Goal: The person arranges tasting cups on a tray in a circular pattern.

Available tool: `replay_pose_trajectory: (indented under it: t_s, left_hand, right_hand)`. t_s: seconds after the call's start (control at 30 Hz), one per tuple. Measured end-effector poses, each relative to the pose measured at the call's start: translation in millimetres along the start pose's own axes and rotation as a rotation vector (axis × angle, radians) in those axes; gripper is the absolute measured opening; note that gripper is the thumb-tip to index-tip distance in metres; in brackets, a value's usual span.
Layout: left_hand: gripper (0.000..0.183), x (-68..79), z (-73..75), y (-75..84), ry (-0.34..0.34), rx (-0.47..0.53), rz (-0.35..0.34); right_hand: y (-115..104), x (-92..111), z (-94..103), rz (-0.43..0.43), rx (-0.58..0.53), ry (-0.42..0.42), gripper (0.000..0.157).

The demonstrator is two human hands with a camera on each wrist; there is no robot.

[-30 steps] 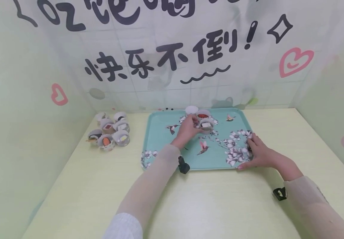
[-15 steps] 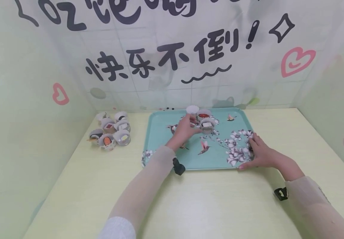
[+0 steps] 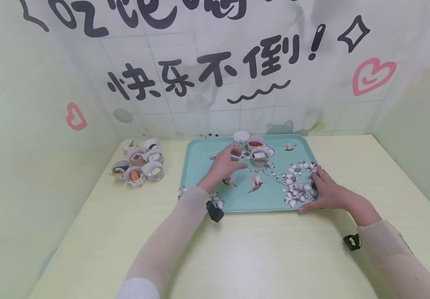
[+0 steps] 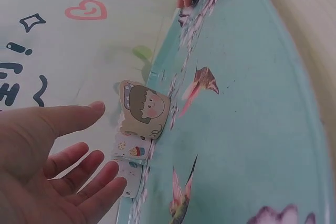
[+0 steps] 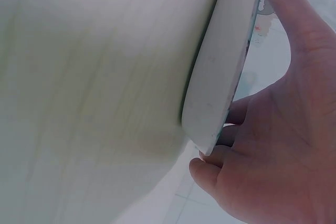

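My left hand (image 3: 225,162) is over the teal tray (image 3: 200,178), its thumb and fingers spread with nothing between them. Just beyond its fingertips stand three small paper cups on the tray. The nearest, a brown cup with a cartoon face (image 4: 144,109), holds white pieces. Behind it are a cup with red contents (image 3: 255,144) and a white cup (image 3: 240,138). My right hand (image 3: 328,193) grips the tray's front right corner, thumb at the front edge and fingers along the right side. In the right wrist view, fingers (image 5: 212,166) curl at the tray's rim.
Several more paper cups with small items inside cluster on the table's left, among them a cup with an orange piece (image 3: 134,176) and a cup with a yellow piece (image 3: 153,171). The pale wooden table (image 3: 252,253) meets a printed wall sheet (image 3: 207,120) behind the tray.
My left hand has let go of the brown face cup and drawn back left and toward me, its fingers opening. The cups on the tray and my right hand stay in place.
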State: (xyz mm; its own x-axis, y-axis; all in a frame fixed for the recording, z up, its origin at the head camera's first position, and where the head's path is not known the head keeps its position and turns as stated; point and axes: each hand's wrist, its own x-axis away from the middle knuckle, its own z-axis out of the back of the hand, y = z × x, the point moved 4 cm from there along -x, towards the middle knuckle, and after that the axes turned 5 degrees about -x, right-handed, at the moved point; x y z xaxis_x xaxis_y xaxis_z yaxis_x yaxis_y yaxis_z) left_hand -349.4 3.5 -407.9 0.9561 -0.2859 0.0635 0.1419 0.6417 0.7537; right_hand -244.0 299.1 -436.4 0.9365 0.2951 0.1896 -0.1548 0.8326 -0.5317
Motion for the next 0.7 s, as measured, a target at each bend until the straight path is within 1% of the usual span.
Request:
replay_pose_trajectory:
  t_s: [0.2, 0.43, 0.7]
  left_hand:
    - [0.046, 7.0, 7.0, -5.9, 0.003, 0.005, 0.014]
    - [0.049, 16.0, 19.8, -11.6, 0.002, 0.008, 0.002]
    - [0.049, 28.5, 35.4, -21.8, 0.013, 0.032, -0.010]
  right_hand:
    - [-0.6, 0.6, 0.4, 0.008, -0.004, 0.006, 0.134]
    - [2.1, -0.2, -0.5, 0.015, -0.018, 0.020, 0.133]
    - [0.0, -0.1, 0.4, 0.000, -0.008, -0.002, 0.136]
